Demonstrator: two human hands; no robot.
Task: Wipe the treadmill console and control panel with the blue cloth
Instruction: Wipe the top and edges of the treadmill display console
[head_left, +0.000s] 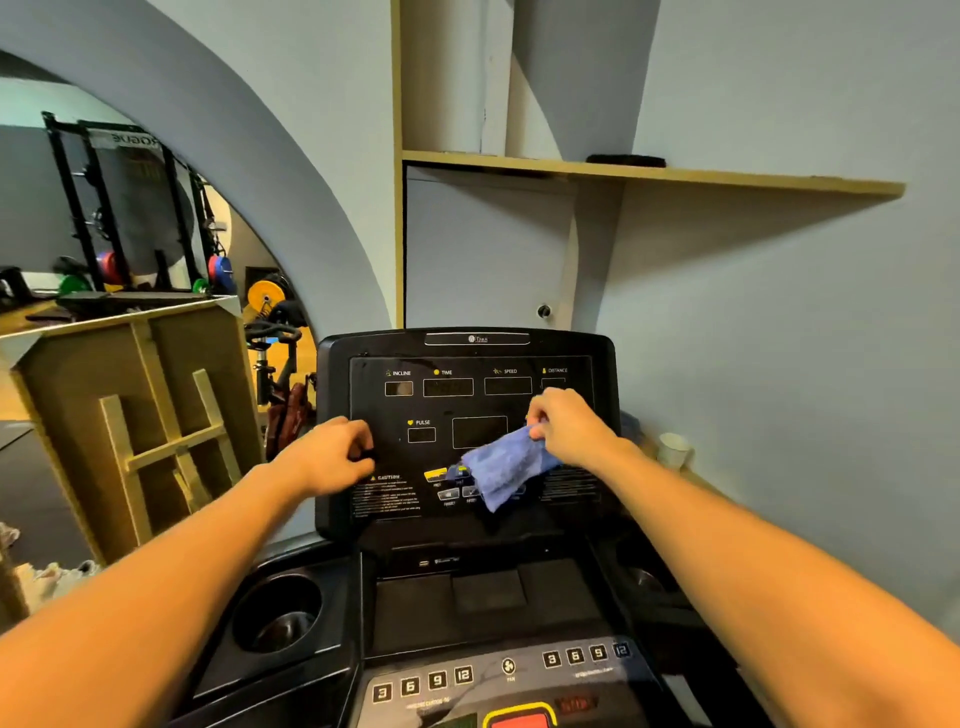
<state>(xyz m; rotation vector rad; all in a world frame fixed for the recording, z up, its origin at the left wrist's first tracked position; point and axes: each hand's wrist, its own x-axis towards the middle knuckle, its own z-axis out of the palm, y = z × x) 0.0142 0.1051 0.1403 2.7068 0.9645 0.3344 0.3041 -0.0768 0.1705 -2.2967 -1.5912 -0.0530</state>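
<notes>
Blue cloth (506, 470): bunched at its upper end, hanging loose over the middle buttons of the console face, so a broad flap meets the surface.
Right hand (569, 428): grip pinching the cloth's top edge, held high on the panel, likely to drag the cloth down.
Left hand (337, 457): fingers curled at the console's (467, 431) left edge, apparently bracing it; whether it clasps anything, cannot tell.
Control panel (498, 670): lower deck with number keys, uncovered, apparently not yet wiped.
</notes>
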